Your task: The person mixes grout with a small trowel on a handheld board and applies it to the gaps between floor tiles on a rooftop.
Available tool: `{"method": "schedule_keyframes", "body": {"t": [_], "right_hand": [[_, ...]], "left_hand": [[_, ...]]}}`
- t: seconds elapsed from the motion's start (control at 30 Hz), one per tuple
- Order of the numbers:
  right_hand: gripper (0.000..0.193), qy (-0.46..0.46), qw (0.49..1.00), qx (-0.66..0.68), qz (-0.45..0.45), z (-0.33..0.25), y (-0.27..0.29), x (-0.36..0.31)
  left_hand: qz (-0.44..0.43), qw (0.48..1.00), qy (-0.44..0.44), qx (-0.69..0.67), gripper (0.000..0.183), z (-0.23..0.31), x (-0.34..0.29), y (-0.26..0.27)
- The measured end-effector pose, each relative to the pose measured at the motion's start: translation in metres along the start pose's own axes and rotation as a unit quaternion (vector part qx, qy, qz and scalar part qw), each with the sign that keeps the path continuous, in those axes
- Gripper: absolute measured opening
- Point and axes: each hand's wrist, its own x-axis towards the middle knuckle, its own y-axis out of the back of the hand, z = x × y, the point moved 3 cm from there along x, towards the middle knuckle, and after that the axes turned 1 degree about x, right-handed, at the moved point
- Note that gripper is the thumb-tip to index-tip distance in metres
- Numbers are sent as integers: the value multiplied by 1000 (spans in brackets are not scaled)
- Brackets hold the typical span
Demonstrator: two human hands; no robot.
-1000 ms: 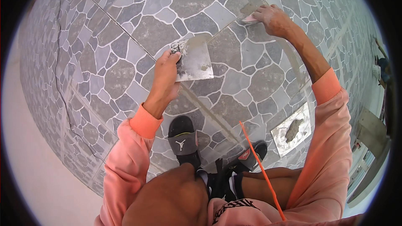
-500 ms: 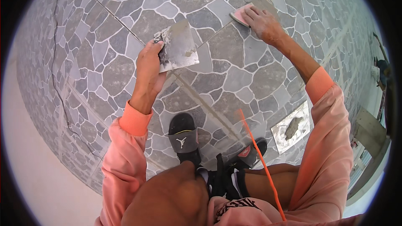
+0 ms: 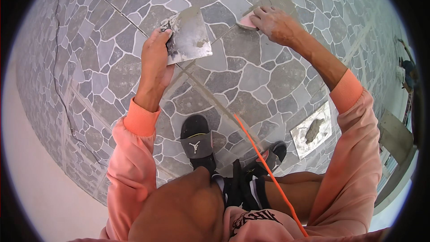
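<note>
My left hand [image 3: 155, 56] grips the near-left edge of a flat, square metal plate [image 3: 192, 36], thumb on top. Grey paste streaks the plate, thickest by the thumb and along the far edge. Farther off to the right, the fingers of my right hand [image 3: 277, 26] are closed on a flat pink pad [image 3: 246, 20], pressed to the tiled floor [image 3: 244, 49] at a joint between tiles. A wet grey smear of grout [image 3: 280, 1] lies on the tiles just beyond that hand. The pad's far side and underside are partly hidden by my fingers.
A white square board [image 3: 309, 145] with a lump of grey paste [image 3: 316, 131] lies by my right forearm. An orange cord [image 3: 264, 163] hangs before me. My sandals [image 3: 195, 136] rest on the tiles. A dark cable [image 3: 58, 87] runs along the left.
My right hand has slid the pink pad left and slightly nearer, with more of the grey smear showing beyond it. The plate appears a little farther away, and the orange cord has swung left.
</note>
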Motion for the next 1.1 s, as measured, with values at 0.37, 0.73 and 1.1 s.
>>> {"method": "schedule_keyframes", "body": {"t": [0.37,0.73,1.1], "right_hand": [[17,11,992,29,126,-54,-9,2],[23,47,972,109,203,-99,-9,10],[17,71,975,117,177,-124,-9,13]], "left_hand": [[-2,1000,-5,-5,17,4,1,-2],[0,1000,-14,-5,16,2,20,6],[21,999,-28,-4,13,9,17,3]]}}
